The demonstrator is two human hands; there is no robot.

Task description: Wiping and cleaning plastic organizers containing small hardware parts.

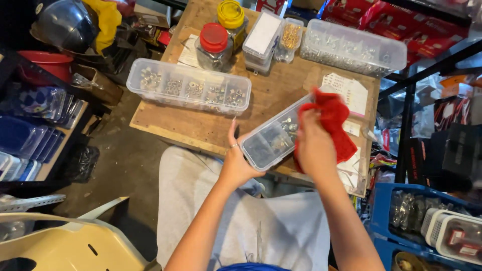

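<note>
Head: left hand [236, 163] grips clear box [273, 138] of nuts; right hand [314, 143] clutches red cloth [334, 118].

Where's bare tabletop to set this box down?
Bare wood lies on the table between the long divided box and the held box, and along the near left edge. The far edge is crowded with jars and boxes; papers cover the right side beside the red cloth.
</note>
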